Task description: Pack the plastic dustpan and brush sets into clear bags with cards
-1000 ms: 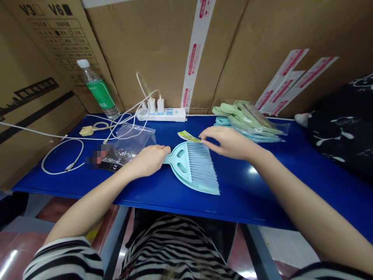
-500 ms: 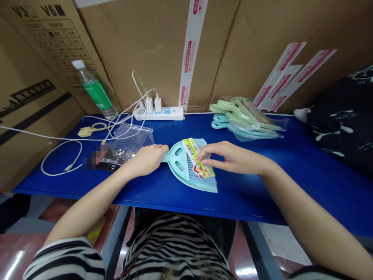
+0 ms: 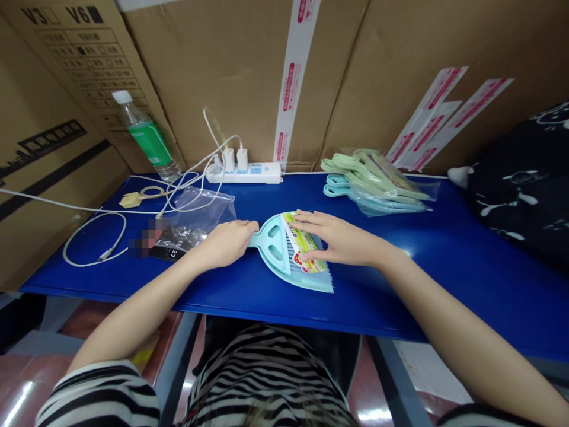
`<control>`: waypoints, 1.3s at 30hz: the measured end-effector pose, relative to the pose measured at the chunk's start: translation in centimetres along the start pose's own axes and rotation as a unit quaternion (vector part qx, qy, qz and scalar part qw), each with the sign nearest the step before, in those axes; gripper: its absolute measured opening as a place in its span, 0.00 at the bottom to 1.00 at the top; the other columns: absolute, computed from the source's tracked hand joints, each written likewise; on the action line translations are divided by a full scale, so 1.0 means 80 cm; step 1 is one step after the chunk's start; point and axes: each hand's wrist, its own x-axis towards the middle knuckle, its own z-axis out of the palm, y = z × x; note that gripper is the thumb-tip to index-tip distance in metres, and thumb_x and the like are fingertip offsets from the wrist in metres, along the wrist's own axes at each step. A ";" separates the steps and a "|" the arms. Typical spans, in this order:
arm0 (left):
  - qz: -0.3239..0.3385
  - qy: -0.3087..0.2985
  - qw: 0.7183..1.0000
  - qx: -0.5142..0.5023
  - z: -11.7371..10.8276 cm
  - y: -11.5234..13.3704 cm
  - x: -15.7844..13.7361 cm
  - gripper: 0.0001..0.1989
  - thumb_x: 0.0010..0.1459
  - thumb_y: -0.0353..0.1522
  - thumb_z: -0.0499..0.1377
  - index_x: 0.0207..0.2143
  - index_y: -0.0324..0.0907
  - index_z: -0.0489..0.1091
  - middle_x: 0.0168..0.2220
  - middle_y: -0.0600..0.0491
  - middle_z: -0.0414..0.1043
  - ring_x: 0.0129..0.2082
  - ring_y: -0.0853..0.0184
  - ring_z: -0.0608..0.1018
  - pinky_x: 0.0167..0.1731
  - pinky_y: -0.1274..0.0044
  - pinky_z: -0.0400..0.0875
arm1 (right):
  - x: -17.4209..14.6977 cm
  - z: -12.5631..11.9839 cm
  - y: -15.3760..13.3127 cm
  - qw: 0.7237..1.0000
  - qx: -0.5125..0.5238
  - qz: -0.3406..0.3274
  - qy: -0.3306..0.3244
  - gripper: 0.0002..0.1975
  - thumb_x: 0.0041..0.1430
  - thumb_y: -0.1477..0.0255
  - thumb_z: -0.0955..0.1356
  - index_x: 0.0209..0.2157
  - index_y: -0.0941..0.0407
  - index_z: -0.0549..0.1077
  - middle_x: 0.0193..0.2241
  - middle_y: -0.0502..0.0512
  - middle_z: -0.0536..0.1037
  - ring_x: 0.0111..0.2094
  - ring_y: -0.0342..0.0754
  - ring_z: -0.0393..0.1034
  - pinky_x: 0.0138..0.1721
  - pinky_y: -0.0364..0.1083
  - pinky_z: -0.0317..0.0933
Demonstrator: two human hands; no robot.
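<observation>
A light-blue dustpan and brush set (image 3: 272, 244) lies flat on the blue table, its bristles toward the right. My left hand (image 3: 230, 242) is closed around its handle, most of which is hidden under the fingers. Across the bristles lies a green, yellow and white printed label card (image 3: 310, 244). My right hand (image 3: 331, 236) rests over the card with fingers spread, thumb at its lower part and fingertips near its upper end. It covers part of the card and bristles.
Behind, bagged green and blue dustpan sets (image 3: 377, 181) lie in a pile. At left are a power strip (image 3: 262, 172) with white cables, a bottle (image 3: 149, 139) and a clear plastic bag (image 3: 202, 207). Cardboard (image 3: 231, 77) walls the back; a dark patterned fabric item (image 3: 520, 178) sits at right.
My right hand has opened from bent fingers near the card's middle to spread fingers, reaching toward its upper end. My left hand keeps its hold on the handle.
</observation>
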 end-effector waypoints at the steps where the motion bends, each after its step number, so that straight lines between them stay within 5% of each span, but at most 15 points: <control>1: 0.000 0.000 1.000 0.001 0.000 0.000 0.000 0.11 0.62 0.26 0.42 0.35 0.42 0.63 0.35 0.49 0.73 0.34 0.62 0.75 0.33 0.74 0.66 | 0.000 0.000 -0.001 1.000 -0.011 0.001 0.003 0.33 0.58 0.53 0.67 0.59 0.59 0.66 0.60 0.65 0.65 0.62 0.58 0.57 0.60 0.58 0.55; 12: 0.003 -0.006 1.000 0.004 -0.003 0.003 0.001 0.11 0.62 0.25 0.42 0.36 0.41 0.63 0.34 0.49 0.73 0.34 0.62 0.76 0.34 0.73 0.66 | -0.001 -0.006 -0.003 0.996 -0.084 0.002 0.023 0.23 0.62 0.62 0.65 0.53 0.61 0.72 0.51 0.66 0.75 0.49 0.57 0.71 0.49 0.56 0.67; 39: 0.035 0.032 0.999 0.010 0.004 -0.001 0.004 0.12 0.62 0.24 0.42 0.35 0.42 0.64 0.30 0.51 0.71 0.32 0.63 0.75 0.33 0.74 0.66 | 0.001 -0.004 0.002 0.991 -0.122 -0.018 0.052 0.21 0.63 0.62 0.64 0.49 0.62 0.74 0.45 0.67 0.78 0.43 0.56 0.72 0.43 0.54 0.67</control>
